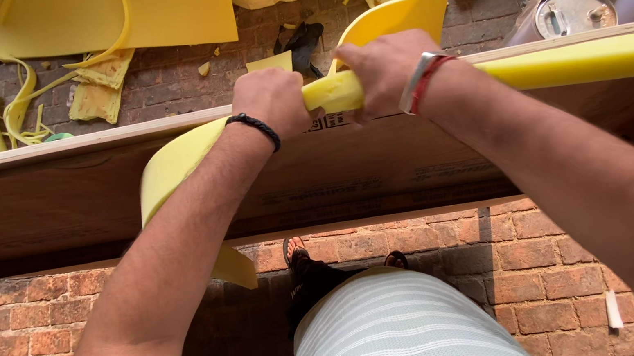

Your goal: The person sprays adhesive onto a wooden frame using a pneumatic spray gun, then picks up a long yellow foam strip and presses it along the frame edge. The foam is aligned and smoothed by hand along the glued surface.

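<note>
Left hand: our left hand [267, 102] squeezes the yellow foam strip [565, 62] tight.
Right hand: our right hand [381, 71] grips it too, just beside.
Place: far edge of the wooden worktop [47, 199].

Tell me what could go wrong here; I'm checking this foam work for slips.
The long yellow foam strip is pinched only between the left hand and right hand, so it could tear there. Its loose end hangs off the brown wooden board and might drag it sideways. Yellow foam scraps on the brick floor could trip someone.
</note>
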Tool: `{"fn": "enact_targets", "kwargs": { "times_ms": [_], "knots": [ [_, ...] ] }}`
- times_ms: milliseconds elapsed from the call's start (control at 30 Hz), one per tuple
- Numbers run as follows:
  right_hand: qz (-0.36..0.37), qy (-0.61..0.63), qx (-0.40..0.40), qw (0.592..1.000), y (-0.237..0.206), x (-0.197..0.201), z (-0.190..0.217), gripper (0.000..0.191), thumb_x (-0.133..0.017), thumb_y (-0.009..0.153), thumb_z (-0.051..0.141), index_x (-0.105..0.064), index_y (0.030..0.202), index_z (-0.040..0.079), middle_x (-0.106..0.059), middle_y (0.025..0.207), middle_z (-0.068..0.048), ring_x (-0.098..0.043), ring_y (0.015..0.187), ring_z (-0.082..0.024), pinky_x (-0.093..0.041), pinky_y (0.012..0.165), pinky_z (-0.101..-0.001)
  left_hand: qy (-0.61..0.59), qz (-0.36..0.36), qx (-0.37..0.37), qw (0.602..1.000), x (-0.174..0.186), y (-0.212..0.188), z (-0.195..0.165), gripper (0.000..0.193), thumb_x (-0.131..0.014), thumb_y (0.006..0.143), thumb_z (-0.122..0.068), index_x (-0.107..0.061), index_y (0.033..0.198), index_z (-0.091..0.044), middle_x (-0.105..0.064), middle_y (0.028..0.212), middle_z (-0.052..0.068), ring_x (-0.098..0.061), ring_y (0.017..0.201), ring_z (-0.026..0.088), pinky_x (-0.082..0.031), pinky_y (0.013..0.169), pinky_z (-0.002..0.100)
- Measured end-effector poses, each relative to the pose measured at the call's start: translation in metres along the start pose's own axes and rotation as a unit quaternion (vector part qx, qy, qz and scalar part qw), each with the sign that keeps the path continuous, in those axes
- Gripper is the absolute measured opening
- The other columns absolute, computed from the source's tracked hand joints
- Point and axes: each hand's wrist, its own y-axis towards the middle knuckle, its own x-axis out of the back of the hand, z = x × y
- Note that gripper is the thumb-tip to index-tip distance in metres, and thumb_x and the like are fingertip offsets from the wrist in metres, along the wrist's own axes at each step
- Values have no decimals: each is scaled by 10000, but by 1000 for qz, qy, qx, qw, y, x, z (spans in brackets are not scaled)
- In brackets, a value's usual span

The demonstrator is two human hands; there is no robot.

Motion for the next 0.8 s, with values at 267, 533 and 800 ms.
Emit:
{"fn": "enact_targets", "kwargs": {
  "times_ms": [267, 533, 800],
  "knots": [
    [-87, -18, 19, 996, -21, -59, -74, 882, -831, 751, 539, -470, 1471, 181, -578, 1397, -127, -542, 1277, -266, -387, 1060, -479, -66, -259, -228, 936, 1, -3, -62, 958, -895, 442, -717, -759, 1087, -22, -766, 897, 114, -727, 867, 297, -567, 765, 449],
    [3, 32, -58, 998, -1, -44, -83, 463, -773, 839, 556, -789, 1132, 198, -783, 1037, -104, -740, 983, -299, -599, 862, -425, -71, -12, -46, 996, 13, 38, -97, 431, -841, 793, -503, -791, 956, -107, -764, 948, 128, -735, 889, 286, -587, 809, 418],
    [-8, 44, -78, 996, -14, -34, -74, 454, -810, 832, 530, -756, 1153, 212, -776, 997, -84, -751, 947, -266, -599, 857, -416, -59, -31, -22, 998, 14, 38, -98, 515, -868, 741, -545, -779, 1019, -120, -744, 971, 112, -714, 923, 267, -572, 818, 412]
  ]
}}
